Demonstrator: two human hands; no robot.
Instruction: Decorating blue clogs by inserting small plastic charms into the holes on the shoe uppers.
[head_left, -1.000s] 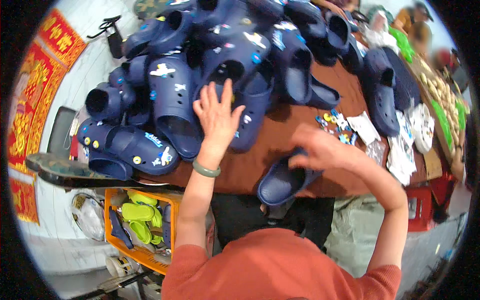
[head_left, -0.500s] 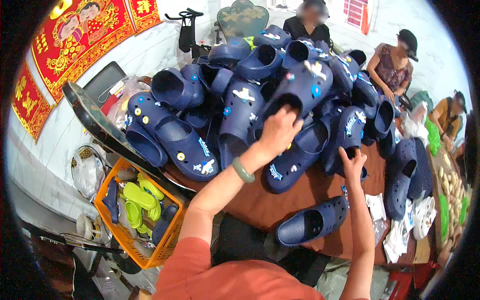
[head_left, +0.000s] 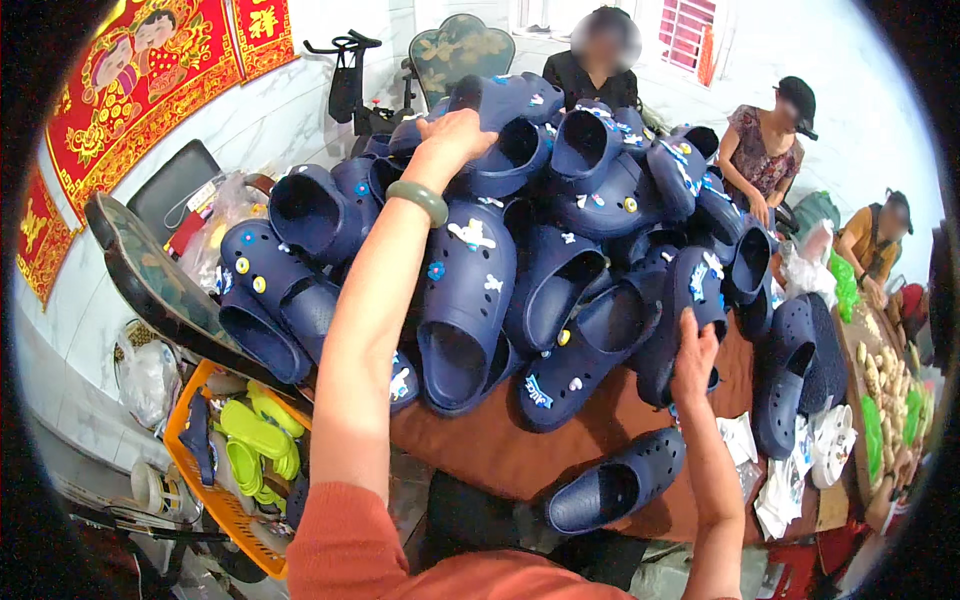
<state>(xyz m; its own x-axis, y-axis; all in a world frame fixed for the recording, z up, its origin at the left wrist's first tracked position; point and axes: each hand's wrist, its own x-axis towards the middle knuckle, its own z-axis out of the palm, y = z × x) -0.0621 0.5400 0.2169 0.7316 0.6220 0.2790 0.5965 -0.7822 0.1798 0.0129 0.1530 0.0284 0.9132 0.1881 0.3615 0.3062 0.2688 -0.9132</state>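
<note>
A large heap of navy clogs with blue, white and yellow charms covers the table. My left hand, a green bangle on its wrist, reaches to the far top of the heap. It grips a navy clog there; some of its fingers are hidden. At the heap's right front, my right hand is closed on the opening of another navy clog, which has a white and blue charm. A single navy clog without visible charms lies nearer to me.
An orange basket with lime-green clogs stands at lower left. A padded chair back borders the table's left. Small plastic packets and a navy clog pair lie at right. Three other people sit beyond.
My left hand has moved from a clog opening mid-heap to the far top left, and the clog it held has left the middle. My right hand stays at the same clog.
</note>
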